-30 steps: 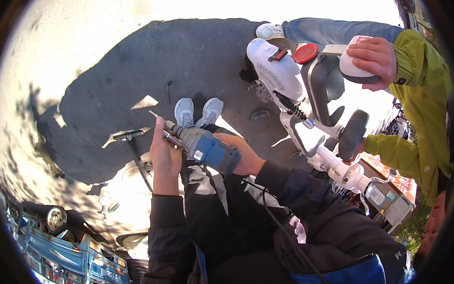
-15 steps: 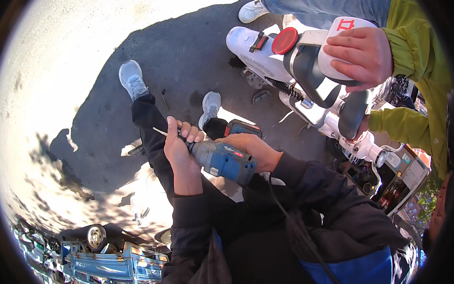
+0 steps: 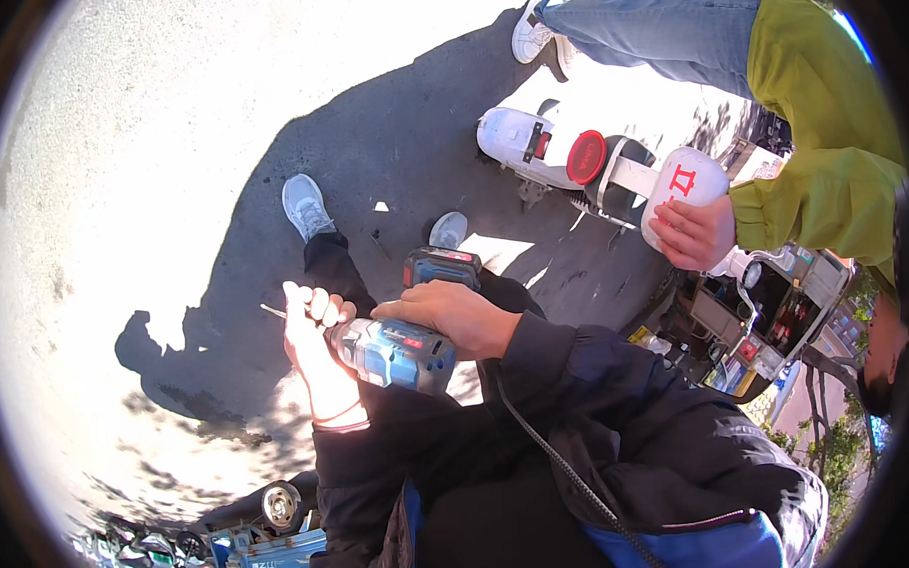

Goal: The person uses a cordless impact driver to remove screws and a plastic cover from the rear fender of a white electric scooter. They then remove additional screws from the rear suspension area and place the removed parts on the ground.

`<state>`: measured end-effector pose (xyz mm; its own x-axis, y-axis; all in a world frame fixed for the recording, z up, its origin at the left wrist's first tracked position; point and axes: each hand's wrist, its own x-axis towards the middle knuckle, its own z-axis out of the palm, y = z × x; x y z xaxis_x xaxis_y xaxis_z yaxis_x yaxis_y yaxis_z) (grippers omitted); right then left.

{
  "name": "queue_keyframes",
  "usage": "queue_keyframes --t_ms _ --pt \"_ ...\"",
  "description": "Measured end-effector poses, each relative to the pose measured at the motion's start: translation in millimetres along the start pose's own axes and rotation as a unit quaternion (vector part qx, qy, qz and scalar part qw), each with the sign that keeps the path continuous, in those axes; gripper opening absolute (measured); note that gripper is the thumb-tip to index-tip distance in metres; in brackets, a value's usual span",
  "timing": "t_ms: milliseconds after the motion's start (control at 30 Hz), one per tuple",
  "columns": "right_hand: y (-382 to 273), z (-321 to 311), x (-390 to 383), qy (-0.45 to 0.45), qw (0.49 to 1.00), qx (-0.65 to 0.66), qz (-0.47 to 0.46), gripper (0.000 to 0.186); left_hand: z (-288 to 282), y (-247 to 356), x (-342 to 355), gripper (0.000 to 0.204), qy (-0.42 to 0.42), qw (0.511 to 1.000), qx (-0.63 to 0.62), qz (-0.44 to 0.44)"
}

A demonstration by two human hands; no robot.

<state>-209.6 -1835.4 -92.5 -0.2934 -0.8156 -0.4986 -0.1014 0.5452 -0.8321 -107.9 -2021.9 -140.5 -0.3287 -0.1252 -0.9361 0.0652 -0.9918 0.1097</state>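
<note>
A blue and black cordless drill [image 3: 402, 358] lies across in front of my body, its front end toward the left. My right hand [image 3: 461, 319] is closed around its handle, and the battery pack [image 3: 442, 268] shows beyond that hand. My left hand [image 3: 316, 339] is wrapped around the chuck at the front, thumb up. A thin, light-coloured drill bit [image 3: 273, 311] sticks out to the left past the left thumb. The fingers hide most of the chuck, and the trigger is hidden too.
At the right, another person in an olive-green jacket [image 3: 822, 201] rests a hand [image 3: 695, 234] on the white backrest [image 3: 686, 184] of a white scooter [image 3: 518, 140]. Beyond stands an open cargo box [image 3: 776, 318] holding things. A blue vehicle [image 3: 279, 559] is at lower left.
The drill and both my hands have shifted left in the picture, into sunlight. The view has turned. The scooter appears farther off, and the other person's second hand has dropped from sight.
</note>
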Motion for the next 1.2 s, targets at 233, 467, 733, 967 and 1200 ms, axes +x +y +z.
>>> queue_keyframes --t_ms 233,467,733,967,1200 --pt "-6 -37 39 0.072 0.983 0.171 -0.014 0.041 105 53 15 0.039 -0.008 0.993 0.118 0.004" --pt "9 -118 66 0.207 0.972 0.098 -0.057 0.049 224 55 52 0.040 -0.036 0.978 0.207 -0.012" --pt "32 -228 69 0.261 0.947 0.185 0.030 0.049 348 -3 113 0.034 -0.049 0.964 0.260 -0.018" --pt "79 -275 51 0.333 0.914 0.222 0.069 0.054 411 -75 161 0.036 0.021 0.947 0.297 -0.124" --pt "94 -332 70 0.315 0.884 0.307 0.158 0.063 476 -101 213 0.033 0.070 0.913 0.353 -0.190"
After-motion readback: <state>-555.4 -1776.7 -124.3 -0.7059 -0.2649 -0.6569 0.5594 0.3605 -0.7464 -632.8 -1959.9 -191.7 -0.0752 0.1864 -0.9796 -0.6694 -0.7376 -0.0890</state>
